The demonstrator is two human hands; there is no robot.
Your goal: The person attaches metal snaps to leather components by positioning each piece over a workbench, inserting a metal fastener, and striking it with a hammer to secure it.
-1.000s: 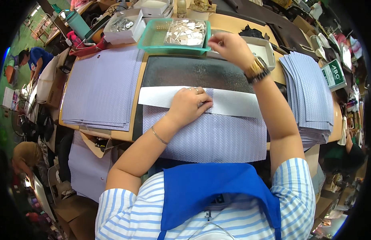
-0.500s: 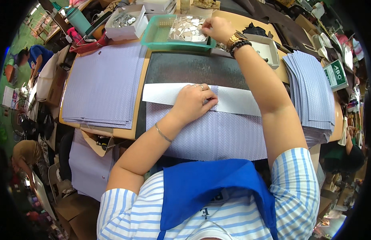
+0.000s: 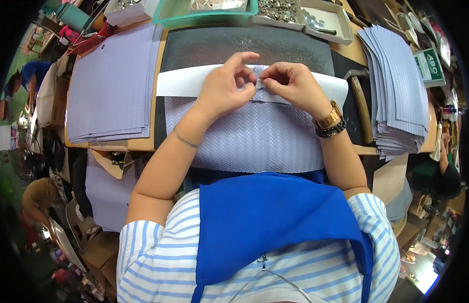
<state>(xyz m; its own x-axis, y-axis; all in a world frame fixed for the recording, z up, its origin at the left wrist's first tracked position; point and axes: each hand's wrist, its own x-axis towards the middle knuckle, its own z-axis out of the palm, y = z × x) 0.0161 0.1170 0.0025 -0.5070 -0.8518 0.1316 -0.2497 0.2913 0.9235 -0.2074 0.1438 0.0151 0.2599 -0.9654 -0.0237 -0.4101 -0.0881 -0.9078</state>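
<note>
A lavender textured fabric piece (image 3: 254, 136) lies in front of me on a dark mat (image 3: 244, 48), with a white strip (image 3: 184, 83) across its top edge. My left hand (image 3: 225, 86) and my right hand (image 3: 290, 83) meet at the middle of that top edge. Both pinch the fabric's edge and a small part between thumb and fingertips; the part itself is too small to make out.
Stacks of the same lavender pieces lie at left (image 3: 110, 86) and right (image 3: 393, 86). A green tray (image 3: 209, 15) and a white tray of small metal parts (image 3: 325, 17) sit at the back. A wooden-handled hammer (image 3: 361, 103) rests right of the mat. Other people work at far left.
My right hand came back from the trays at the back to the fabric's top edge. My left hand shifted from pressing flat to pinching beside it.
</note>
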